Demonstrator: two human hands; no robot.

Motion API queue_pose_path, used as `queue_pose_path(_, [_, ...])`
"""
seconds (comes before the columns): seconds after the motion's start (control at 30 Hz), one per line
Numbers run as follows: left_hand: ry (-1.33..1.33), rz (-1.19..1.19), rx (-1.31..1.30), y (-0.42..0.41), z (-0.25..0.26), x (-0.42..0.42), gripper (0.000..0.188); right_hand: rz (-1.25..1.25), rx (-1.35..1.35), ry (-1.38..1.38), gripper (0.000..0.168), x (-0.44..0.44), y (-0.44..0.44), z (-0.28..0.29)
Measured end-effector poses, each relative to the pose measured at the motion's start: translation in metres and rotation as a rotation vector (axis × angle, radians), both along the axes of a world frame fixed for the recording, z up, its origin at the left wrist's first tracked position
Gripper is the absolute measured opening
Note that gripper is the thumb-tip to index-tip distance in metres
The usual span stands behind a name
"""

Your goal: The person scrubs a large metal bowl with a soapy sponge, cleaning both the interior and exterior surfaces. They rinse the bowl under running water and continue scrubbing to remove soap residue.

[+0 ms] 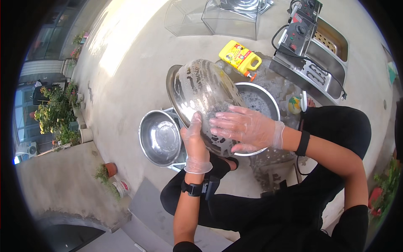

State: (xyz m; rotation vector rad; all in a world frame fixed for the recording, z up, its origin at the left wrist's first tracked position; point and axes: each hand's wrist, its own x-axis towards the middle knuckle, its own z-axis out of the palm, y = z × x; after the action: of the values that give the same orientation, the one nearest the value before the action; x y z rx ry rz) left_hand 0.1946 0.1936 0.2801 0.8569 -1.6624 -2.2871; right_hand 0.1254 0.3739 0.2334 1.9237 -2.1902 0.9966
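A tilted stainless steel basin (201,85) is held up before me, its soapy outer side facing me. My left hand (195,143), in a clear disposable glove, grips its near rim, thumb on the outside and fingers hidden behind. Flat against the wet outer surface lies my right hand (241,127), gloved alike. Grey froth shows at its fingertips; whether a scourer is under the palm I cannot tell. Partly hidden below stands a second metal basin (259,100) with sudsy water. A third steel basin (160,138) sits to the left on a metal-framed support.
A yellow detergent jug (237,58) with an orange pump lies on the wet concrete floor (132,85). Right of it stands a two-tank electric fryer (315,63) with a loose cord. Clear plastic boxes (233,25) are at the back. A white-handled yellow-green object (295,105) is near my right knee.
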Motion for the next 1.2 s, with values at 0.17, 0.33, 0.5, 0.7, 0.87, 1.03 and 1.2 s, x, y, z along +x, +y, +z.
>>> queue_pose_path(0.17, [-0.16, -0.433, -0.375, 0.005, 0.008, 0.016, 0.031, -0.434, -0.206, -0.24, 0.068, -0.057, 0.015, 0.013])
queue_pose_path(0.33, [-0.05, -0.377, -0.169, -0.002, 0.013, 0.021, 0.047, -0.594, -0.371, -0.875, 0.066, -0.11, 0.046, -0.035])
queue_pose_path(0.5, [0.006, -0.037, 0.038, -0.028, -0.001, 0.03, 0.033, -0.678, -0.405, -0.985, 0.069, -0.094, 0.04, -0.044])
queue_pose_path(0.7, [0.143, 0.057, 0.148, -0.034, 0.016, 0.009, 0.039, -0.684, -0.313, -1.004, 0.071, -0.079, 0.039, -0.054])
queue_pose_path(0.87, [0.167, 0.159, 0.162, -0.037, 0.016, -0.005, 0.039, -0.584, -0.286, -0.841, 0.074, -0.021, 0.027, -0.033])
queue_pose_path(1.03, [0.127, 0.084, 0.157, -0.027, 0.02, -0.009, 0.035, -0.332, -0.294, -0.479, 0.075, 0.004, 0.025, 0.022])
queue_pose_path(1.2, [0.084, 0.007, 0.025, -0.02, 0.011, 0.005, 0.033, -0.475, -0.297, -0.403, 0.08, -0.043, 0.037, 0.017])
